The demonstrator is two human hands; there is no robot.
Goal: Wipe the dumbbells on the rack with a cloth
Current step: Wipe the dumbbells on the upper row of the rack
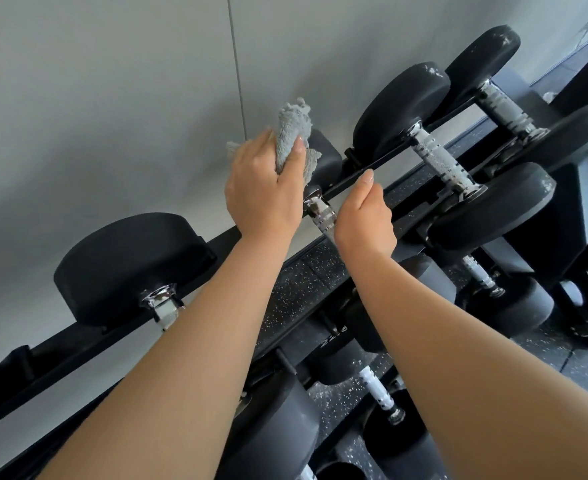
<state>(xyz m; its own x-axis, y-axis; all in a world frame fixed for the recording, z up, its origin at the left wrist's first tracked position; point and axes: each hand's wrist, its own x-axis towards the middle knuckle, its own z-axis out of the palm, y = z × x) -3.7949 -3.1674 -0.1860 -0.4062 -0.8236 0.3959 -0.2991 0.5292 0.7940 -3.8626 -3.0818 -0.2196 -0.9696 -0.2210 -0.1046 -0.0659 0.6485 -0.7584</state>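
Nearest the camera, the right hand [363, 216] curls loosely over the knurled chrome handle [320, 216] of a top-tier dumbbell; whether it truly grips is unclear. Beyond it, the left hand [263, 188] is clamped on a bunched grey cloth [292, 133], pressing the far rubber head [323, 157] on the rack [355, 178]. Steadying the handle while sweeping around the head's curve should clean best.

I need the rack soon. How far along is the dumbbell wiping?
Nothing is visibly finished. The left hand presses the grey cloth on the far head of the middle top-row dumbbell, while the right hand grips its handle. The two dumbbells to the right show white scuffs; the lower rows look speckled too.
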